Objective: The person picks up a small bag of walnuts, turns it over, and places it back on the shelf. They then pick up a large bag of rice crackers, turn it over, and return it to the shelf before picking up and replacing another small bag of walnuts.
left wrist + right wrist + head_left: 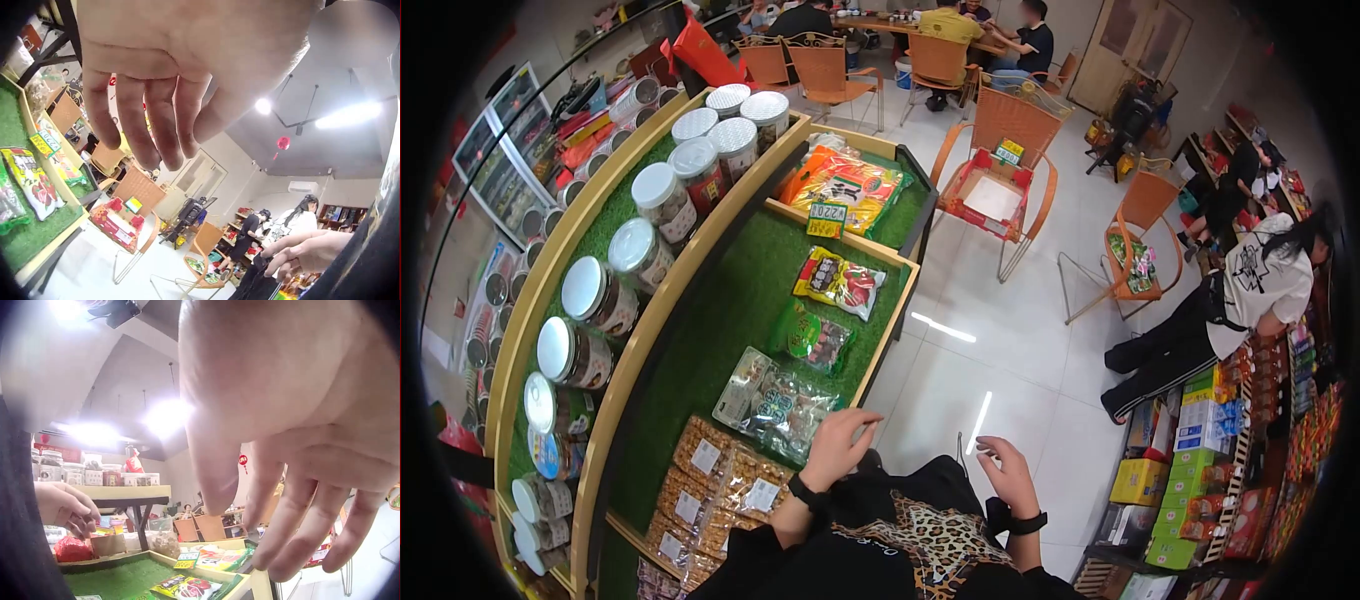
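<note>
In the head view my left hand (838, 450) hovers at the shelf edge, fingers loosely bent and holding nothing. Beside it, clear packs of wrapped snacks (772, 405) lie on the green-lined display shelf (690, 345). Farther along are a green-labelled bag (812, 338) and a yellow-and-red bag (840, 282). My right hand (1010, 476) is held in front of my body, apart from the left, with relaxed fingers and nothing in it. The left wrist view shows the left hand's (162, 81) fingers hanging down; the right hand (294, 456) looks similar in its own wrist view.
Lidded jars (665, 195) line the upper shelf on the left. A red box (990, 200) sits on a wicker chair (1012, 125) ahead, and another chair (1145, 235) stands farther right. A person in a white shirt (1262, 275) leans by stacked goods (1190, 480) at right. People sit at a table behind.
</note>
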Motion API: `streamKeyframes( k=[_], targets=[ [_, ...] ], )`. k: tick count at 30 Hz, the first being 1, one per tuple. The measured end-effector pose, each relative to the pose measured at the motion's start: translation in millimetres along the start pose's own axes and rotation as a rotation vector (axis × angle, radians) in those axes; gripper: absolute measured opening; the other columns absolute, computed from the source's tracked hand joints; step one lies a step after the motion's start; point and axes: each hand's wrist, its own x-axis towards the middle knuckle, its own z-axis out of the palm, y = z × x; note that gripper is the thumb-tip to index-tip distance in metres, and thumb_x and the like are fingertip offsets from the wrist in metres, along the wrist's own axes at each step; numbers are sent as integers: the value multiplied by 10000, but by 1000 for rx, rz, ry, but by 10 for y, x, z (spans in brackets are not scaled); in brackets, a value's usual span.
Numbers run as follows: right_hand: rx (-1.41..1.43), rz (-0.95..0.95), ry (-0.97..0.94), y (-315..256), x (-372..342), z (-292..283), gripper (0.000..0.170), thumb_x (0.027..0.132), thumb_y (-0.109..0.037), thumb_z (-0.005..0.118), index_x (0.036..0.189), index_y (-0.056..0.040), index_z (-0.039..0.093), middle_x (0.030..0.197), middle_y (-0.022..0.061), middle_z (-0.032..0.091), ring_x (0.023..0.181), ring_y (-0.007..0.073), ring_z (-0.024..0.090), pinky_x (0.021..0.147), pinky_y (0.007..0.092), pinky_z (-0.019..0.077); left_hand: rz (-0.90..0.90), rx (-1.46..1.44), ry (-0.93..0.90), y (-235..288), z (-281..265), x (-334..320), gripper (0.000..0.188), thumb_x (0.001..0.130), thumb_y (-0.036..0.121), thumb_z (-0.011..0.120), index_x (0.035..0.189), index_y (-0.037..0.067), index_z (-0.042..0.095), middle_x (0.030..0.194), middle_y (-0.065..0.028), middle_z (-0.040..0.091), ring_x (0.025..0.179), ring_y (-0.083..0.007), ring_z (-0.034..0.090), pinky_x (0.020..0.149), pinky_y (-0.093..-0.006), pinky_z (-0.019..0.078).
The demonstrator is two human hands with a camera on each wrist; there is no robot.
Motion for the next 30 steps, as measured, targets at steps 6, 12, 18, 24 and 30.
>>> streamKeyframes(
  k=[6, 12, 18, 24, 30],
  targets=[
    [20, 69, 14, 96, 703, -272, 462, 841, -77, 595, 1281, -44, 463, 1051, 133, 635, 876, 226, 623, 798, 331, 476, -107, 40, -5, -176, 168, 448, 139, 816, 90, 597, 927, 41, 664, 869, -119, 654, 827, -309, 624, 729, -385, 485],
    [25, -63, -73, 317, 1670, -676, 516, 846, -126, 614, 1316, -39, 420, 1095, 148, 610, 892, 249, 627, 786, 342, 490, -106, 94, 78, -109, 484, 1340, 156, 809, 99, 600, 941, 41, 658, 880, -121, 650, 832, -316, 619, 740, -388, 479],
    [-57, -124, -13, 321, 2540, -1287, 571, 845, -130, 612, 1358, -48, 374, 1142, 159, 579, 884, 257, 620, 802, 354, 491, -121, 118, 135, 42, 693, 2335, 202, 816, 121, 603, 995, 36, 644, 940, -128, 641, 887, -320, 612, 775, -377, 486],
    [-52, -107, -90, 461, 3128, -1664, 594, 832, -111, 621, 1365, -49, 367, 1147, 156, 575, 891, 243, 617, 802, 341, 488, -193, 158, 266, -19, 881, 2813, 217, 832, 129, 600, 1022, 30, 632, 958, -146, 628, 903, -333, 606, 787, -379, 485],
    [5, -82, -211, 532, 3666, -1584, 592, 838, -111, 621, 1368, -46, 363, 1144, 158, 579, 896, 233, 617, 809, 332, 485, -316, 130, 284, -169, 986, 3063, 225, 832, 131, 608, 1031, 26, 626, 959, -136, 627, 899, -314, 614, 780, -377, 489]
  ],
)
